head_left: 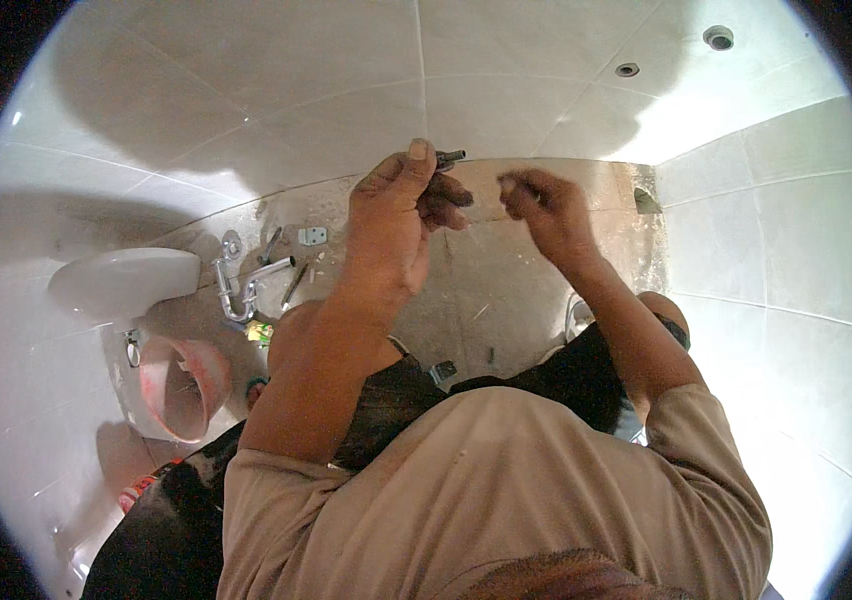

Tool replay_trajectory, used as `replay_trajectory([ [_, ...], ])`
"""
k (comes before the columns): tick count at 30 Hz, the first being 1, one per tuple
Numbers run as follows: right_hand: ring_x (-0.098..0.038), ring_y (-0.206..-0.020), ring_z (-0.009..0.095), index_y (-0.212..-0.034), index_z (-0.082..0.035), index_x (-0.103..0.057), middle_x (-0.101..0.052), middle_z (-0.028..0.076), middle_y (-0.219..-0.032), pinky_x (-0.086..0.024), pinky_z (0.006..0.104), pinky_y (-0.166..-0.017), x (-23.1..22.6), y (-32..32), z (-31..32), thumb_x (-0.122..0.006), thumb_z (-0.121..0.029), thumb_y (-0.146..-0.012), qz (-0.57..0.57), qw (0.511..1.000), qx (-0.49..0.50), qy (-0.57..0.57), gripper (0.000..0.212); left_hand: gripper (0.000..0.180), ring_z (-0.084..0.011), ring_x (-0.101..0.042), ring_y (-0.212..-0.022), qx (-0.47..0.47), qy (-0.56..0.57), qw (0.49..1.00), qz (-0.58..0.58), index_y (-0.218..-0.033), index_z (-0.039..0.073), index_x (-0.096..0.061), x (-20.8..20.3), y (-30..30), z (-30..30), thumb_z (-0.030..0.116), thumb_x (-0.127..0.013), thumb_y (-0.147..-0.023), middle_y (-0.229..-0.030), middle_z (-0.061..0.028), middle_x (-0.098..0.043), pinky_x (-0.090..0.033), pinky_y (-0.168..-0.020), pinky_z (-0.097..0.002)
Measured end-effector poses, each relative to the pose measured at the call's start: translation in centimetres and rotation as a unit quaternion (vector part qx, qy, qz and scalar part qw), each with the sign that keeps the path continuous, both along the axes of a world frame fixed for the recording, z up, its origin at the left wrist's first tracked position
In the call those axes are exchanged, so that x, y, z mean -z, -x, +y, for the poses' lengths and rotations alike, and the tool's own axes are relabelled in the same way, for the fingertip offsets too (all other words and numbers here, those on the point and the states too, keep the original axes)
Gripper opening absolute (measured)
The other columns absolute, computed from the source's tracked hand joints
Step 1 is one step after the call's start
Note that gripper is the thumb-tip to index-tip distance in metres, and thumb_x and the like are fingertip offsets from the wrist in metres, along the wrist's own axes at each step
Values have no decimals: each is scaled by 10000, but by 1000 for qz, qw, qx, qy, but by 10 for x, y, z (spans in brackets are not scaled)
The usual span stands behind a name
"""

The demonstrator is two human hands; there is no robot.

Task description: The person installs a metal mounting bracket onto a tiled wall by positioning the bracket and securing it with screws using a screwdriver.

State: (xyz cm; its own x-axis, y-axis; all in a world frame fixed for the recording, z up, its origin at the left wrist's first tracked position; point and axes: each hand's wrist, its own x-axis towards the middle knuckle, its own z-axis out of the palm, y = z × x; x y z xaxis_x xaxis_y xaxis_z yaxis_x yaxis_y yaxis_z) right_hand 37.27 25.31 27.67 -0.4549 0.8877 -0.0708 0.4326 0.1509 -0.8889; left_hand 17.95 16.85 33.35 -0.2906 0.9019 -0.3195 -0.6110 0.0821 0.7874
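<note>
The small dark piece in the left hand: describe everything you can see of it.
The small dark piece looks short and narrow, roughly cylindrical, and possibly metal. One end sticks out past the thumb and fingers of the left hand, pointing right; the rest is hidden in the grip. It is held up off the floor, and the right hand is apart from it. Finer surface detail is too small to tell.

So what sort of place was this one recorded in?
Most likely a bathroom or washroom: the walls are tiled, a white, basin-like fixture stands at the left, and a bent chrome drainpipe lies on the floor nearby.
</note>
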Motion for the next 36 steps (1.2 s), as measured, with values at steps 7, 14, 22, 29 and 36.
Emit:
replay_trajectory([
  [7,-682,-873,155,-1092,26,-695,-721,86,-933,-554,316,-785,-42,36,-24,-707,-115,-923,173,985,-3,-25,220,287,-202,-651,-690,19,51,997,57,-997,-12,-649,23,-9,7,268,-595,-1023,-809,-108,-674,-512,-565,-331],
  [14,-686,-769,150,-988,5,-681,-731,113,-861,-547,306,-740,-99,10,46,-687,-88,-921,117,946,119,-279,114,348,-218,-673,-707,31,40,996,77,-1100,-21,-617,3,-21,13,315,-550,-1042,-827,-133,-694,-536,-590,-349],
  [22,-691,-798,144,-956,8,-654,-719,97,-872,-577,287,-739,-210,-36,172,-699,-70,-936,379,782,235,-436,93,322,-229,-688,-701,32,40,991,124,-1086,-6,-629,21,-6,10,305,-565,-1034,-783,-123,-695,-557,-622,-368],
  [29,-699,-779,138,-936,-16,-667,-729,85,-849,-552,277,-737,-205,-17,207,-736,-140,-903,392,749,208,-491,145,295,-227,-699,-716,34,25,992,116,-1051,12,-643,23,-6,13,300,-590,-1020,-770,-111,-692,-561,-613,-364],
  [36,-718,-852,139,-941,6,-656,-744,90,-900,-591,283,-798,-212,-10,194,-727,-88,-916,313,747,232,-538,120,286,-235,-704,-709,15,30,993,115,-1032,14,-653,33,1,14,293,-591,-1020,-764,-111,-696,-570,-616,-376],
])
